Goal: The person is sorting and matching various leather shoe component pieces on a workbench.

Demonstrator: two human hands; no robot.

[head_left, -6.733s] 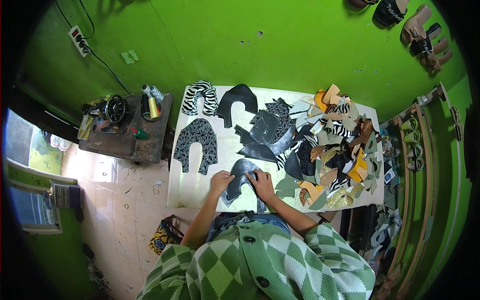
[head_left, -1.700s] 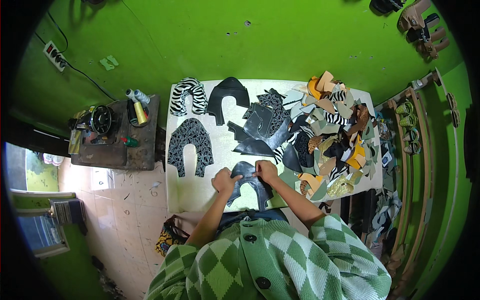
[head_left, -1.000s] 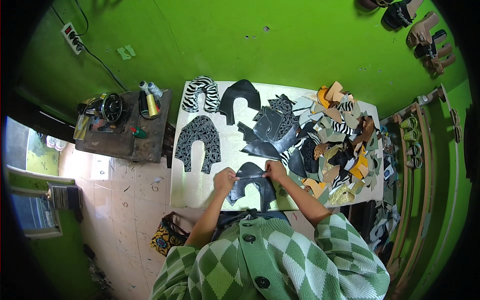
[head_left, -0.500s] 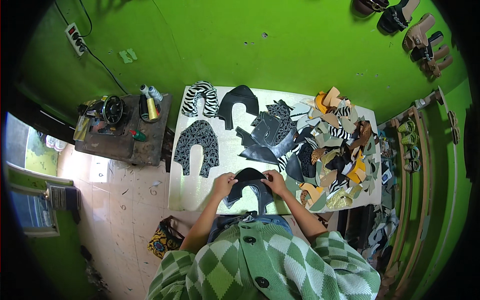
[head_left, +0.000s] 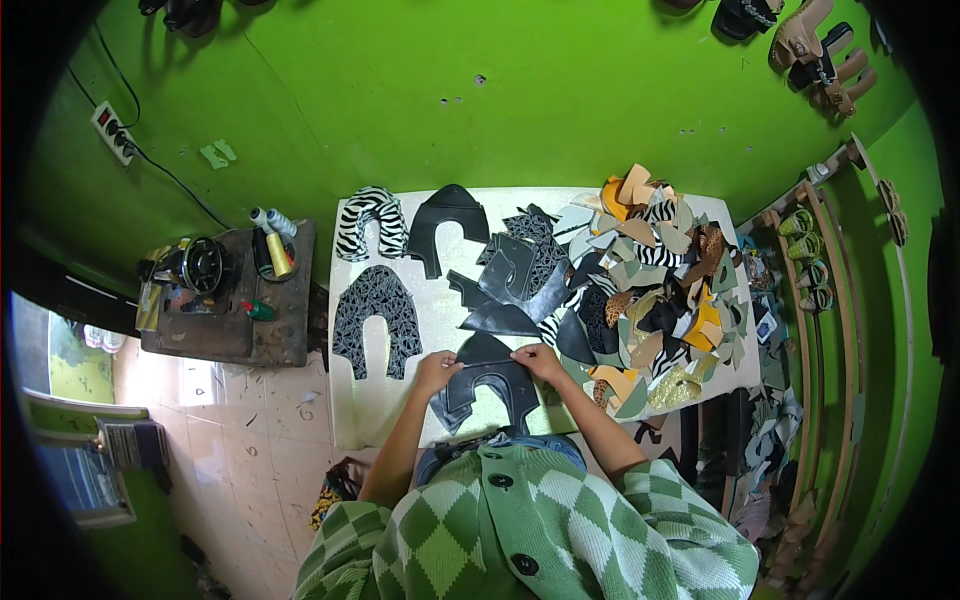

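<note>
At the near edge of the table, a black U-shaped shoe upper piece (head_left: 497,376) is held by its two sides, its pointed end away from me. My left hand (head_left: 438,371) pinches its left side, and my right hand (head_left: 540,362) pinches the right. Another dark piece (head_left: 452,408) shows from under it at the lower left. Beyond my left hand lies a grey-and-black patterned upper piece (head_left: 377,305). A zebra-striped piece (head_left: 357,215) and a black one (head_left: 449,210) lie along the far edge. Several black offcuts (head_left: 503,318) lie just past my hands.
A heap of mixed scraps (head_left: 655,300) covers the right of the white table (head_left: 400,410). At the left, a sewing machine (head_left: 200,265) and thread cones (head_left: 277,255) sit on a worn stand (head_left: 285,335). Sandals hang on the wall; a wooden rack (head_left: 830,300) stands right.
The view has shifted, so the table sits further left and lower. Both hands keep hold of the black upper piece, and more of the dark piece beneath shows at its left.
</note>
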